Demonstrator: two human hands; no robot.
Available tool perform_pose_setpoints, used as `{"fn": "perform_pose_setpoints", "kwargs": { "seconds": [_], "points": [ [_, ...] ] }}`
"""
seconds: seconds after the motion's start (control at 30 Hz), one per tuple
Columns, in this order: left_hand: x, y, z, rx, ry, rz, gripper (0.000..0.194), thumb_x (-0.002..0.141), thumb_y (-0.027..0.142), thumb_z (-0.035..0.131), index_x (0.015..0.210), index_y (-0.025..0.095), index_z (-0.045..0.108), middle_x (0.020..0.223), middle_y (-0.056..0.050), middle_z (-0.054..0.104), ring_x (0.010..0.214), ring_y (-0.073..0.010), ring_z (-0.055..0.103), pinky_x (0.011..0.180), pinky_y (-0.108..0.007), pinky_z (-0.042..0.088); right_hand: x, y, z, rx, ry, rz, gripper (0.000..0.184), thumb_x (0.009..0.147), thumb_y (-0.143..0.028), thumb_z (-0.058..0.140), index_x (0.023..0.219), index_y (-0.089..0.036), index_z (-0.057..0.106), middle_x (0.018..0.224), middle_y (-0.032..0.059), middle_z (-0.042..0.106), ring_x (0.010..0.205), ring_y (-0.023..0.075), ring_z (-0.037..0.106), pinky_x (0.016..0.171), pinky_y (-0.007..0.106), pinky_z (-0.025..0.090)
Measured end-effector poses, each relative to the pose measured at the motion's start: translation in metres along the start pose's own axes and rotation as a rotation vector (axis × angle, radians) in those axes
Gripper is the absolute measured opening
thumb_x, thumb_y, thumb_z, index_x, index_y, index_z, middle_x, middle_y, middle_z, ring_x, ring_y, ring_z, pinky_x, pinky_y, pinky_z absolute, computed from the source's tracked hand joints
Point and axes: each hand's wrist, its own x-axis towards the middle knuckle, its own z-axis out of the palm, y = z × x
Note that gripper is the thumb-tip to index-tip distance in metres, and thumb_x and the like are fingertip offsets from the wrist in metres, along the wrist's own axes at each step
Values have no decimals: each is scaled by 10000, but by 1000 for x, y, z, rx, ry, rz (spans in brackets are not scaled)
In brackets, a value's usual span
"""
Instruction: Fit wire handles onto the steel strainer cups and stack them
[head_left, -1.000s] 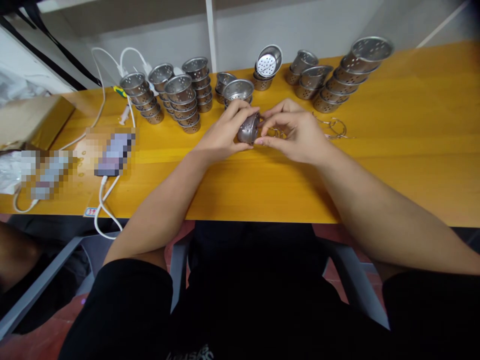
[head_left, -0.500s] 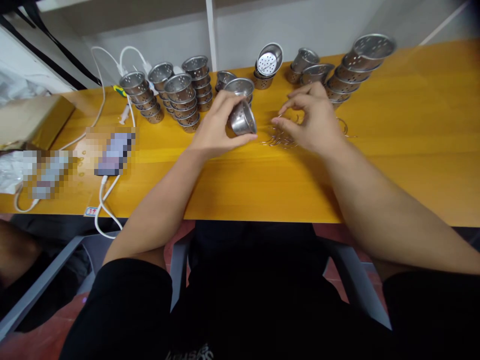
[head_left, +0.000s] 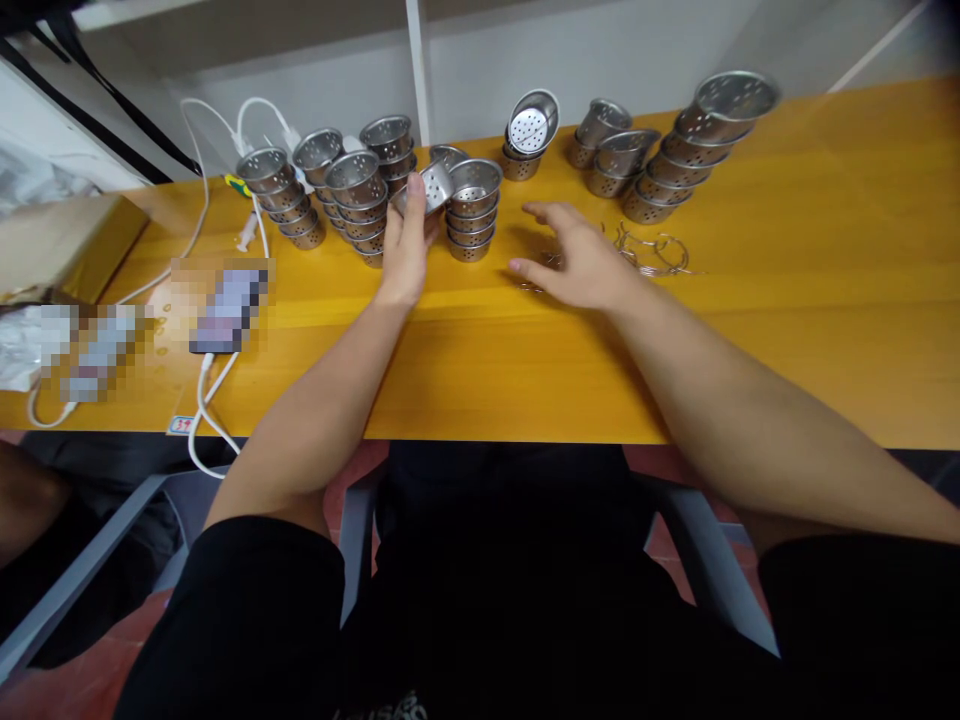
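A perforated metal cup (head_left: 436,188) lies tilted in my left hand (head_left: 407,240), gripped with the thumb across its side. Just right of it stands a stack of similar cups (head_left: 471,228), and another stack (head_left: 355,195) is partly behind the hand on the left. My right hand (head_left: 585,258) hovers palm down with thumb and fingers spread, holding nothing I can see. Beneath and beside it lie thin bent wire pieces (head_left: 660,257) in a loose heap, partly covered by the hand.
More cup stacks line the back of the wooden table (head_left: 480,370), including a leaning tall one (head_left: 686,150) at right. Left are a phone (head_left: 229,310) on a white cable, a second blurred device (head_left: 105,350) and a cardboard box (head_left: 75,235). A neighbour's knee shows at far left.
My left hand has turned the cup and moved it left, uncovering the stack beside it. My right hand has shifted left and its pinched fingers have spread apart.
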Motion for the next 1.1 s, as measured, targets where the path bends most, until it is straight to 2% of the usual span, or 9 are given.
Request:
{"fn": "perform_pose_setpoints", "kwargs": {
  "seconds": [0.1, 0.2, 0.3, 0.4, 0.6, 0.73, 0.87, 0.97, 1.1],
  "points": [
    [2, 8, 5, -53, -58, -183, 1389, 898, 1354, 153, 1813, 397, 574, 1732, -124, 798, 1679, -394, 796, 1406, -682, 667, 2, -10, 15, 174, -84, -7, 1223, 998, -1095, 849, 1900, -297, 635, 1966, 193, 633, 1813, 551, 621, 1545, 820, 486],
    [2, 22, 9, -28, 7, -248, 1375, 764, 1417, 192, 1659, 486, 663, 1575, -23, 896, 1659, -368, 757, 1376, -648, 700, 1, -18, 19, 254, -97, -3, 1221, 971, -1143, 834, 1874, -340, 664, 1899, 164, 709, 1754, 536, 688, 1518, 832, 520],
    [-2, 39, 8, -27, 211, -185, 1293, 758, 1423, 246, 1426, 423, 722, 1382, -1, 919, 1515, -339, 778, 1344, -647, 710, -1, -27, 14, 238, -82, -4, 1136, 993, -1129, 826, 1822, -362, 711, 1700, 166, 843, 1555, 517, 822, 1415, 806, 635],
    [-6, 56, 5, 46, 294, 4, 1122, 904, 1345, 435, 1377, 367, 712, 1434, -18, 897, 1551, -344, 728, 1447, -675, 618, -3, -38, 10, 224, -88, -16, 1124, 998, -1119, 834, 1832, -376, 706, 1600, 152, 878, 1470, 498, 852, 1373, 770, 674],
    [-15, 60, 11, 222, 195, 102, 1068, 944, 1310, 489, 1640, 520, 664, 1577, 49, 854, 1584, -286, 728, 1432, -616, 644, -6, -53, 12, 198, -82, -50, 1091, 1056, -1100, 781, 1847, -352, 706, 1630, 172, 853, 1456, 494, 848, 1370, 757, 681],
    [-21, 59, 21, 268, 29, 89, 1221, 927, 1282, 599, 1797, 425, 581, 1725, -113, 782, 1717, -421, 722, 1459, -654, 598, -4, -59, 6, 133, -16, -46, 1089, 1105, -1052, 741, 1952, -383, 592, 1747, 162, 801, 1588, 507, 796, 1428, 757, 642],
    [-23, 65, 24, 289, -30, 69, 1263, 916, 1296, 563, 1819, 414, 575, 1713, -145, 785, 1663, -424, 771, 1474, -633, 603, -4, -76, -3, 90, 19, -35, 1155, 1109, -989, 779, 2072, -485, 389, 1990, 91, 615, 1775, 514, 662, 1458, 740, 628],
    [-22, 64, 22, 276, -76, 75, 1244, 953, 1269, 564, 1857, 414, 562, 1712, -152, 789, 1656, -425, 787, 1471, -640, 615, -4, -88, -5, 78, -18, -41, 1159, 1107, -979, 795, 2079, -484, 401, 2061, 68, 529, 1753, 526, 679, 1444, 726, 643],
    [-21, 54, 18, 221, -63, 73, 1208, 941, 1231, 695, 1816, 402, 615, 1663, -153, 816, 1619, -435, 813, 1476, -654, 615, -3, -88, -2, 100, -29, -80, 1124, 1121, -991, 793, 2059, -460, 472, 2037, 88, 562, 1733, 538, 696, 1435, 726, 641]
  ]
}}
